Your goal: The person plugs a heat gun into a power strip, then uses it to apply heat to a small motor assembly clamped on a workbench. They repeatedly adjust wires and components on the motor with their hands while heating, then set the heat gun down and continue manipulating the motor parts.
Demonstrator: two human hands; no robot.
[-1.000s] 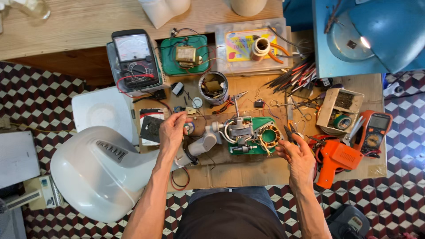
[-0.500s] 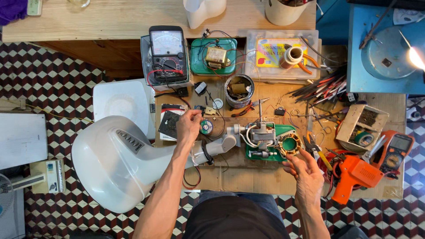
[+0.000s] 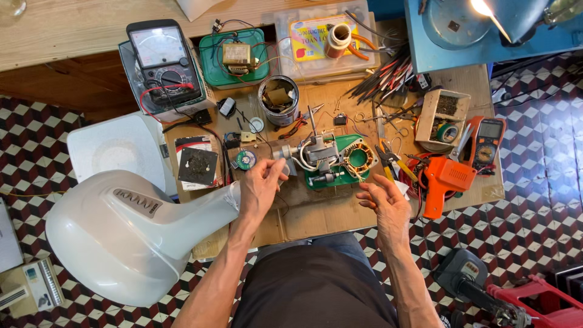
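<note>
1. since half a second ago the left hand (image 3: pixel 260 189) has slid down from the green disc to the neck of the white fan housing (image 3: pixel 127 234), and the right hand (image 3: pixel 384 203) has drawn back off the motor toward the near edge of the board.
2. left hand: fingers curled over the narrow grey end where the housing meets the motor shaft, thumb side toward the small round green disc (image 3: pixel 246 160); whether it grips tight or only rests there i cannot tell.
3. right hand: open, palm up and fingers loosely bent, holding nothing, hovering just short of the motor.
4. fan motor (image 3: pixel 325 157) lies on its side on a green base in the middle of the board, copper winding ring at its right end, wires looping around it.
5. work surface: a low brown board (image 3: pixel 316 212), crowded. an analog multimeter (image 3: pixel 163 64) sits at the far left, a green tray with a transformer (image 3: pixel 235 58) next to it, a tin can of parts (image 3: pixel 279 100) in front of that, and a clear plastic box with a tape roll (image 3: pixel 337 40) to the right.
6. right side: an orange soldering gun (image 3: pixel 446 182), an orange digital meter (image 3: pixel 489 138), a small cardboard box of bits (image 3: pixel 446 112), pliers and loose leads scattered between.
7. room: checkered cube-pattern floor (image 3: pixel 42 130), a wooden bench top (image 3: pixel 67 27) at the far edge, and a blue desk lamp (image 3: pixel 486 27) lit at the top right.
</note>
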